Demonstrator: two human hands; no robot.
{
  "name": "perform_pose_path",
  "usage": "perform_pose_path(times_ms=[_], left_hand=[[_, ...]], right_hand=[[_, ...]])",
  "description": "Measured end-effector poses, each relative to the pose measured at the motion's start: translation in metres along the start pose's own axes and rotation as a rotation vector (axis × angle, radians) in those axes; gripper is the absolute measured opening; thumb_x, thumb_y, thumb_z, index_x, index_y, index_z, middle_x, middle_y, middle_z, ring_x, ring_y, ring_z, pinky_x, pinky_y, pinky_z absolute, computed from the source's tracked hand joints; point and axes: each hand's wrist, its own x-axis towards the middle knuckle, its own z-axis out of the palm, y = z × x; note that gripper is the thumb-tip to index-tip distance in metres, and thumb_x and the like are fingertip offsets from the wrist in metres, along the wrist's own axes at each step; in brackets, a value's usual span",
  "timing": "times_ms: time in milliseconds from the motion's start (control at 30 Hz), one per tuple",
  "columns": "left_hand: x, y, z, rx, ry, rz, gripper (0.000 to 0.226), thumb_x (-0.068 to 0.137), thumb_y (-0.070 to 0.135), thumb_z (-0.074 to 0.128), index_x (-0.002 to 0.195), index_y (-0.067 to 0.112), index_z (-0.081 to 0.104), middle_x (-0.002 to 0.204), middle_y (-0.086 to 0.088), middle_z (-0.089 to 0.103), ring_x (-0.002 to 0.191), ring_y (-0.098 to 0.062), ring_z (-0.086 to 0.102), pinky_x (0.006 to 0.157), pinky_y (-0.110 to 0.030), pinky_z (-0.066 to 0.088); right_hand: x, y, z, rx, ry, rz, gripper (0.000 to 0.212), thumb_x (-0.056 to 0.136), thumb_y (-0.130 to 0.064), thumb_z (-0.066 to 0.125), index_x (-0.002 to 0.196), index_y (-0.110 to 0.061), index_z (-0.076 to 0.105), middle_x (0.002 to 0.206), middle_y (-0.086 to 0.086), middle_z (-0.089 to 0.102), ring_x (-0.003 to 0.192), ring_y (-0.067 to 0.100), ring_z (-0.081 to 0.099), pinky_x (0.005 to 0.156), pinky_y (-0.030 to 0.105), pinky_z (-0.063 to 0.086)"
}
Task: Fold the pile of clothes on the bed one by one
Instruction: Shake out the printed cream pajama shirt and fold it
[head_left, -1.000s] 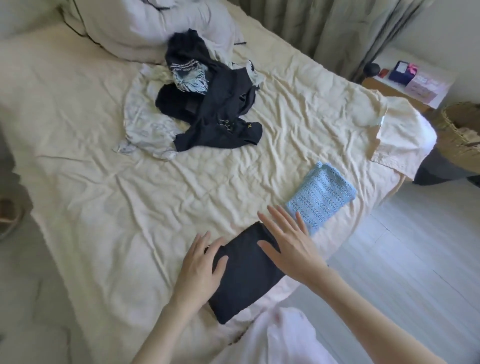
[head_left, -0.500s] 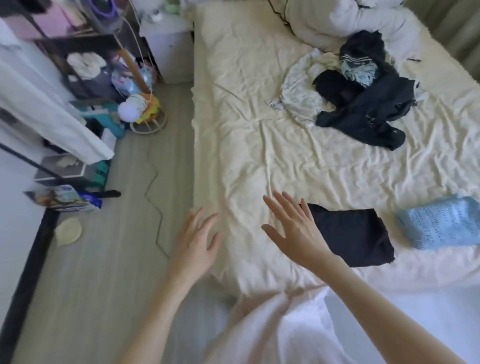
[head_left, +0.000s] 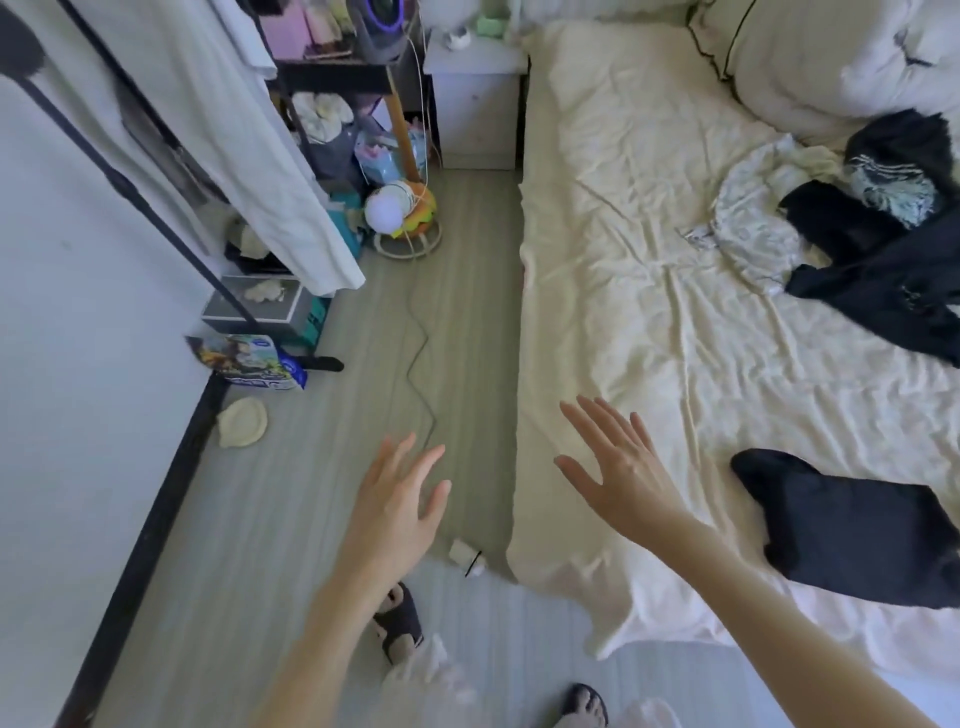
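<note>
A folded black garment (head_left: 852, 525) lies near the bed's front edge at the right. The unfolded pile (head_left: 862, 228) of black, pale patterned and teal-striped clothes sits at the far right of the cream bed sheet (head_left: 649, 291). My left hand (head_left: 400, 499) hovers over the floor beside the bed, fingers spread, holding nothing. My right hand (head_left: 618, 467) hangs over the bed's left corner, fingers apart and empty, well left of the folded black garment.
A clothes rack (head_left: 156, 218) with a hanging white garment stands at the left wall, with boxes and a snack bag (head_left: 249, 361) under it. A nightstand (head_left: 478, 88), a round lamp (head_left: 387, 210), a floor cable (head_left: 421, 374), and slippers (head_left: 400, 621) lie nearby. Pillows (head_left: 831, 57) sit top right.
The view has swung left from the bed toward the floor and rack. Both hands left the folded black garment and now hover empty; the blue folded knit is out of frame.
</note>
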Motion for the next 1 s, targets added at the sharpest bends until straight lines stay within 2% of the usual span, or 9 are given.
perform_pose_path(times_ms=[233,433,533,667,867,1000], left_hand=[[0.048,-0.106,-0.104,0.09,-0.064,0.063,0.045,0.098,0.038,0.041,0.142,0.029,0.038,0.156,0.003,0.019,0.146,-0.017,0.003,0.115,-0.033,0.013],[0.101,-0.145,-0.149,0.112,-0.115,0.077,0.047,0.098,0.04,0.038,0.144,0.03,0.033,0.158,0.004,0.013,0.146,-0.016,-0.002,0.116,-0.035,0.011],[0.132,-0.149,-0.155,0.107,-0.129,0.1,0.047,0.098,0.04,0.038,0.144,0.029,0.034,0.157,0.004,0.015,0.146,-0.016,-0.003,0.116,-0.035,0.012],[0.179,-0.142,-0.154,0.114,-0.144,0.159,0.047,0.098,0.04,0.038,0.143,0.028,0.035,0.157,0.003,0.016,0.146,-0.016,-0.003,0.116,-0.033,0.009],[0.271,-0.112,-0.149,0.109,-0.154,0.236,0.047,0.097,0.041,0.04,0.143,0.029,0.035,0.157,0.004,0.015,0.146,-0.017,-0.003,0.115,-0.034,0.011],[0.352,-0.078,-0.143,0.118,-0.163,0.26,0.048,0.098,0.041,0.039,0.144,0.029,0.034,0.158,0.003,0.015,0.146,-0.017,-0.003,0.116,-0.034,0.01]], right_hand=[[0.078,-0.11,0.049,0.123,0.0,0.105,0.06,0.095,-0.046,0.04,0.148,-0.025,0.025,0.155,0.0,0.025,0.146,0.014,0.012,0.119,0.044,0.006],[0.129,-0.145,0.062,0.14,-0.002,0.149,0.068,0.089,-0.057,0.027,0.149,-0.026,0.023,0.155,0.0,0.026,0.145,0.017,0.017,0.119,0.043,0.007],[0.152,-0.144,0.062,0.14,0.014,0.184,0.069,0.088,-0.06,0.025,0.149,-0.027,0.024,0.155,-0.001,0.026,0.145,0.016,0.017,0.12,0.042,0.007],[0.184,-0.136,0.055,0.135,0.072,0.217,0.068,0.089,-0.057,0.029,0.148,-0.023,0.029,0.153,0.001,0.029,0.144,0.015,0.019,0.119,0.048,0.011],[0.258,-0.094,0.029,0.061,0.099,0.232,0.071,0.088,-0.062,0.022,0.149,-0.025,0.024,0.156,0.001,0.024,0.146,0.014,0.012,0.119,0.044,0.001],[0.317,-0.049,0.0,0.018,0.126,0.25,0.062,0.094,-0.051,0.038,0.149,-0.025,0.025,0.156,0.001,0.024,0.146,0.017,0.01,0.119,0.046,0.001]])
